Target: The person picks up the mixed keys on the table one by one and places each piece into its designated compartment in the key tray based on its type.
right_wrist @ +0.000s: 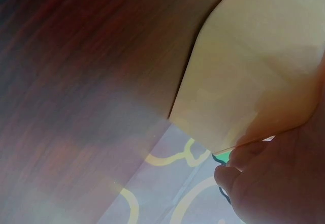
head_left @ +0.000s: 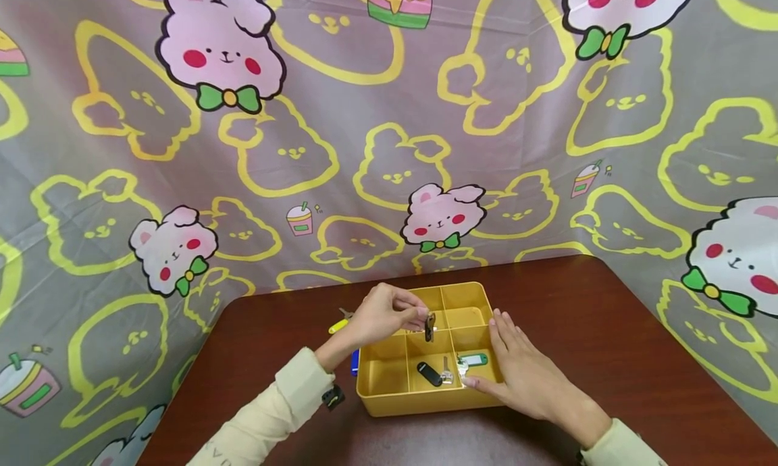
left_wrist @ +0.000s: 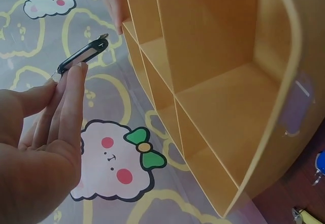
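Observation:
My left hand (head_left: 389, 312) pinches a black key tag (head_left: 429, 328) above the middle of the yellow divided box (head_left: 437, 402). In the left wrist view the tag (left_wrist: 83, 54) shows a pale label and a bit of metal at its tip. Another black key tag (head_left: 429, 373) with a key (head_left: 447, 377) lies in the front middle compartment. A green key tag (head_left: 476, 360) with keys lies in the front right one. With straight fingers, my right hand (head_left: 531, 375) rests along the box's right side, thumb at the front right corner.
Left of the box, a yellow key tag (head_left: 338, 326) with a key and a blue key tag (head_left: 355, 363) lie on the dark wooden table (head_left: 261, 358). A patterned cloth (head_left: 352, 169) hangs behind the table and along its sides.

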The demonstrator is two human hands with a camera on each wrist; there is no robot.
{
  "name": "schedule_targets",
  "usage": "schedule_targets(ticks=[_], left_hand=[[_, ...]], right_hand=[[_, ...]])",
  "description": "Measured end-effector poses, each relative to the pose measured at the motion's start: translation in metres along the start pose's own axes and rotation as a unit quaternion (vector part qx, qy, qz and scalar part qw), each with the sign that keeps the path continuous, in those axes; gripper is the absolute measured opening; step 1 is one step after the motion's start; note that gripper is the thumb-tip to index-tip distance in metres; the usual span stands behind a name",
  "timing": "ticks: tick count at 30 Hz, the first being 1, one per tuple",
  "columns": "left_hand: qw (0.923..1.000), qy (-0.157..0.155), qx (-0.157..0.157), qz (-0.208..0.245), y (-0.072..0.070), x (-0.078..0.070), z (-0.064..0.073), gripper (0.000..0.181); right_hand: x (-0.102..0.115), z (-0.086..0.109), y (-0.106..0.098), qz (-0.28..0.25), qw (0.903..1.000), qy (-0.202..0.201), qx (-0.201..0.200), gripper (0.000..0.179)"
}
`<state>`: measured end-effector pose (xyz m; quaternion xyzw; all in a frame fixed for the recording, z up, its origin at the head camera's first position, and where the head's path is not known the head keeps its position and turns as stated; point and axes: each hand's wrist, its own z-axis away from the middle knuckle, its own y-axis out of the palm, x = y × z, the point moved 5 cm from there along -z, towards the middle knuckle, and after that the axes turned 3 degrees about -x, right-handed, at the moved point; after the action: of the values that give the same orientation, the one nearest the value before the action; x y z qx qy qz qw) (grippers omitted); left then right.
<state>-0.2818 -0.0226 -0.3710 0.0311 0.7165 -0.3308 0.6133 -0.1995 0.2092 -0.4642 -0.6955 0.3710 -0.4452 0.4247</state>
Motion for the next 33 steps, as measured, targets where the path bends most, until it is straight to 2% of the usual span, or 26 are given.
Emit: schedule_targets(ticks=[7, 13, 21, 33], left_hand=[[0.9995, 0.002, 0.006, -0.030, 0.004, -0.002, -0.005, 0.014], [0.9996, 0.004, 0.015, -0.022, 0.008, 0.002, -0.008, 0.014], [0.9988, 0.012, 0.027, -0.038, 0.014, 0.005, -0.008, 0.013], [0.9987, 0.006, 0.034, -0.036, 0.018, 0.008, -0.008, 0.015]], right_hand=[[-0.001, -0.001, -0.001, -0.005, 0.9999, 0.005, 0.010, 0.118], [-0.001, -0.001, -0.001, -0.008, 0.9999, 0.008, 0.011, 0.118], [-0.001, 0.000, 0.001, -0.004, 1.0000, 0.005, 0.007, 0.117], [0.000, 0.000, 0.000, 0.002, 1.0000, 0.001, 0.003, 0.116]])
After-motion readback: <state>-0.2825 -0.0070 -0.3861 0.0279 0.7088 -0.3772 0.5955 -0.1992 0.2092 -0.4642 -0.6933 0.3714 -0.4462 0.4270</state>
